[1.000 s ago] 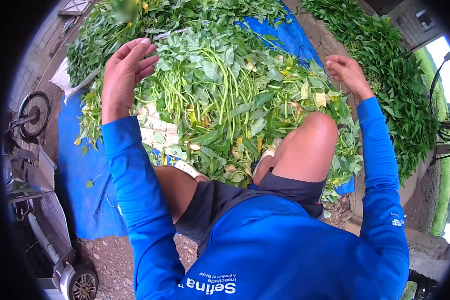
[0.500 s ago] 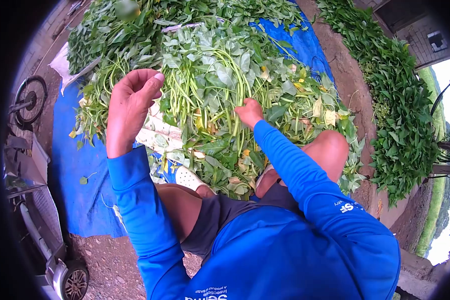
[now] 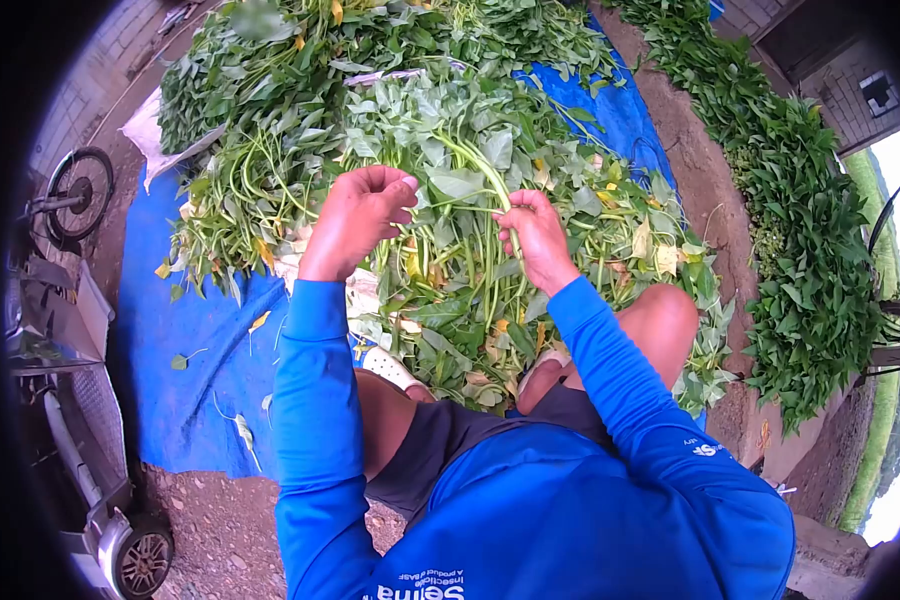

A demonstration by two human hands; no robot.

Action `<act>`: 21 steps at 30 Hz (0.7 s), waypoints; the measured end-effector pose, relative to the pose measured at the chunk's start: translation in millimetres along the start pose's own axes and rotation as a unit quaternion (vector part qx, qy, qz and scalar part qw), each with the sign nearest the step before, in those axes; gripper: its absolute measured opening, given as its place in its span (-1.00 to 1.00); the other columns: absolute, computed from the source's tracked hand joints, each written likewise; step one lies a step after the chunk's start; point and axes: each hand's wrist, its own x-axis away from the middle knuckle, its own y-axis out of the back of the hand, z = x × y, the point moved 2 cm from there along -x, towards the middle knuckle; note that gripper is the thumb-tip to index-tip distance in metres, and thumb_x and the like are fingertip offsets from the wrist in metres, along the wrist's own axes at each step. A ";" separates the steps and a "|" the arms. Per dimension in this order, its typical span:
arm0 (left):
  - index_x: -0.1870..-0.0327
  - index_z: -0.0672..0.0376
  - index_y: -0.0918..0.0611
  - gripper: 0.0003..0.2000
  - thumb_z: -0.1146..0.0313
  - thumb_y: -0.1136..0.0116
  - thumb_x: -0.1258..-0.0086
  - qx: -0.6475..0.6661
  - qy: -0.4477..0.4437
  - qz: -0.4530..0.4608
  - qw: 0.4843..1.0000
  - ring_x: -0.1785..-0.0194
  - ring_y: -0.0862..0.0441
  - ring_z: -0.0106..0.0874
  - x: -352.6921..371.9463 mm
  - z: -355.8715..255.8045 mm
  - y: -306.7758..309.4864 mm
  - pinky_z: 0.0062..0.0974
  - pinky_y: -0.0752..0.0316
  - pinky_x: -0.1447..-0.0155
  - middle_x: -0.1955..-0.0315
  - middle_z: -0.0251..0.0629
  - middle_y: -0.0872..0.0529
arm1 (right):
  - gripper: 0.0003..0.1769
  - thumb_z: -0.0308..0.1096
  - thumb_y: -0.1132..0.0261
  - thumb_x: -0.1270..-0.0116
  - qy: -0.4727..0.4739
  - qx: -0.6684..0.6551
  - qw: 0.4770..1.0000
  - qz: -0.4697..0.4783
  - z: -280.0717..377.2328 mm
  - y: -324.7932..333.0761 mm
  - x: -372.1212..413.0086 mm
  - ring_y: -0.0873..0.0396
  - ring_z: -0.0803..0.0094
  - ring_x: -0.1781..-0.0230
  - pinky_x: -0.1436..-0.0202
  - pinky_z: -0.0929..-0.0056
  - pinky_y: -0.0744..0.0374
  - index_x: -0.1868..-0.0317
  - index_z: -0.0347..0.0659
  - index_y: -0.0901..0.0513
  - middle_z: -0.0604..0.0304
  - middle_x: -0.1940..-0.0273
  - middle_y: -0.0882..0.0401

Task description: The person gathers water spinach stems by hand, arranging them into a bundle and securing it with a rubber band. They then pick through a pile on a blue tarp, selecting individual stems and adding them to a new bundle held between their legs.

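Note:
My right hand (image 3: pixel 536 238) is closed around a small bunch of green stems (image 3: pixel 488 172), which look like water spinach, their leafy tops pointing away from me. Left of it, my left hand (image 3: pixel 360 218) hovers over the pile with thumb and fingers pinched together. Whether anything thin is between those fingertips I cannot make out. Below both hands spreads a heap of leafy greens (image 3: pixel 450 290), long stems mixed with some yellowed leaves. The two hands are apart, roughly level with each other.
A blue tarp (image 3: pixel 190 400) lies under the heap, with a few loose leaves. More greens (image 3: pixel 260 130) are piled at the far left, and a long row of them (image 3: pixel 790 230) lies at right. A wheel (image 3: pixel 80 195) and a metal vehicle part (image 3: pixel 100 420) stand at left.
My left hand has come right and slightly down, nearer my right hand. My right hand has shifted right and now holds the stems raised over the heap. The view has shifted slightly.

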 end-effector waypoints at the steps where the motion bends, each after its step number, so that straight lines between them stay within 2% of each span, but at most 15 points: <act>1: -0.08 0.20 -0.76 -0.61 -0.01 -0.29 -0.65 0.023 0.027 0.017 0.999 0.14 -0.74 -0.53 -3.3 3.9 -10.0 -0.52 -0.62 0.09 0.13 -0.37 -0.83 | -0.60 -0.53 -0.35 -0.39 0.031 -0.021 0.999 0.003 0.5 -9.2 19.9 -0.65 0.47 0.22 0.28 0.41 -0.60 -0.19 -0.16 -0.50 0.22 0.06 -0.64; 3: -0.11 0.18 -0.76 -0.52 -0.13 -0.18 -0.70 0.090 0.086 -0.007 0.992 0.16 -0.74 -0.51 -10.7 13.7 -31.2 -0.52 -0.64 0.08 0.12 -0.36 -0.83 | -0.57 -0.58 -0.34 -0.38 0.101 -0.036 0.994 0.010 -5.1 -28.9 55.0 -0.63 0.52 0.23 0.29 0.46 -0.60 -0.22 -0.17 -0.49 0.21 0.06 -0.65; 5: -0.13 0.22 -0.74 -0.47 -0.17 -0.12 -0.71 0.160 0.121 -0.023 0.979 0.13 -0.75 -0.46 -18.3 26.8 -43.8 -0.42 -0.68 0.09 0.05 -0.27 -0.82 | -0.53 -0.66 -0.34 -0.39 0.172 -0.004 0.985 0.022 -23.2 -41.4 82.2 -0.60 0.60 0.23 0.28 0.56 -0.59 -0.27 -0.20 -0.50 0.17 0.00 -0.65; 7: -0.17 0.12 -0.74 -0.63 0.01 -0.07 -0.79 0.252 0.065 -0.009 0.965 0.18 -0.72 -0.58 -20.3 40.3 -47.4 -0.56 -0.62 0.17 0.14 -0.42 -0.81 | -0.53 -0.69 -0.33 -0.43 0.167 0.006 0.984 0.054 -39.1 -43.8 97.1 -0.58 0.61 0.24 0.30 0.58 -0.56 -0.29 -0.22 -0.49 0.13 -0.06 -0.59; 8: -0.18 0.11 -0.74 -0.66 0.05 -0.09 -0.79 0.263 0.057 -0.003 0.963 0.19 -0.73 -0.59 -18.4 45.6 -45.8 -0.60 -0.64 0.17 0.14 -0.43 -0.81 | -0.54 -0.72 -0.31 -0.45 0.185 0.031 0.981 0.044 -46.6 -42.1 97.0 -0.61 0.57 0.18 0.26 0.59 -0.59 -0.29 -0.23 -0.51 0.09 -0.16 -0.54; 11: -0.23 0.13 -0.71 -0.68 0.10 -0.13 -0.79 0.302 0.052 0.010 0.952 0.19 -0.78 -0.58 -0.3 32.1 -52.2 -0.63 -0.69 0.16 0.16 -0.42 -0.82 | -0.55 -0.72 -0.33 -0.41 0.346 0.148 0.926 -0.008 -44.7 -32.2 96.1 -0.66 0.48 0.02 0.15 0.53 -0.65 -0.25 -0.22 -0.56 0.08 -0.23 -0.50; 12: -0.25 0.14 -0.70 -0.68 0.10 -0.15 -0.78 0.317 0.059 0.011 0.946 0.19 -0.79 -0.56 4.5 30.0 -54.7 -0.63 -0.71 0.15 0.16 -0.40 -0.82 | -0.55 -0.69 -0.37 -0.35 0.343 0.200 0.917 -0.026 -37.4 -28.7 99.9 -0.66 0.33 -0.17 -0.01 0.39 -0.71 -0.22 -0.21 -0.61 0.09 -0.28 -0.48; 15: -0.31 0.18 -0.67 -0.65 0.12 -0.16 -0.78 0.287 0.005 -0.037 0.957 0.15 -0.83 -0.54 11.9 40.5 -60.2 -0.59 -0.77 0.11 0.16 -0.37 -0.82 | -0.55 -0.66 -0.38 -0.31 0.404 0.261 0.876 -0.030 -20.0 -29.3 105.0 -0.66 0.17 -0.15 -0.08 0.29 -0.69 -0.20 -0.18 -0.64 0.03 -0.23 -0.50; 16: -0.34 0.22 -0.66 -0.64 0.14 -0.14 -0.79 0.290 -0.003 -0.039 0.956 0.17 -0.82 -0.52 13.0 39.2 -54.5 -0.61 -0.75 0.14 0.19 -0.36 -0.81 | -0.56 -0.54 -0.44 -0.36 0.394 0.227 0.891 0.001 -14.5 -31.4 109.7 -0.67 0.17 -0.18 -0.11 0.26 -0.69 -0.24 -0.15 -0.65 0.00 -0.28 -0.49; 19: -0.31 0.29 -0.67 -0.64 0.18 -0.16 -0.78 0.330 -0.057 -0.014 0.942 0.26 -0.69 -0.53 15.6 24.5 -20.5 -0.58 -0.65 0.15 0.28 -0.39 -0.73 | -0.54 -0.34 -0.49 -0.43 0.311 0.159 0.935 0.067 6.4 -22.1 131.9 -0.68 0.18 -0.18 -0.14 0.23 -0.69 -0.30 -0.17 -0.64 0.00 -0.30 -0.54; 20: -0.30 0.32 -0.67 -0.64 0.19 -0.16 -0.78 0.342 -0.060 -0.013 0.938 0.27 -0.66 -0.53 18.6 19.5 -9.7 -0.57 -0.62 0.14 0.29 -0.39 -0.71 | -0.45 -0.19 -0.52 -0.46 0.276 0.147 0.946 0.085 -4.8 -13.4 126.5 -0.68 0.23 -0.17 -0.16 0.21 -0.69 -0.35 -0.22 -0.62 0.02 -0.22 -0.64; 21: -0.29 0.34 -0.67 -0.64 0.20 -0.15 -0.78 0.355 -0.064 -0.012 0.932 0.27 -0.62 -0.52 21.0 15.5 -0.4 -0.57 -0.59 0.13 0.30 -0.40 -0.69 | -0.51 -0.23 -0.52 -0.49 0.252 0.136 0.954 0.091 -14.5 -5.1 121.0 -0.73 0.28 -0.03 -0.12 0.27 -0.70 -0.30 -0.28 -0.66 0.07 0.00 -0.77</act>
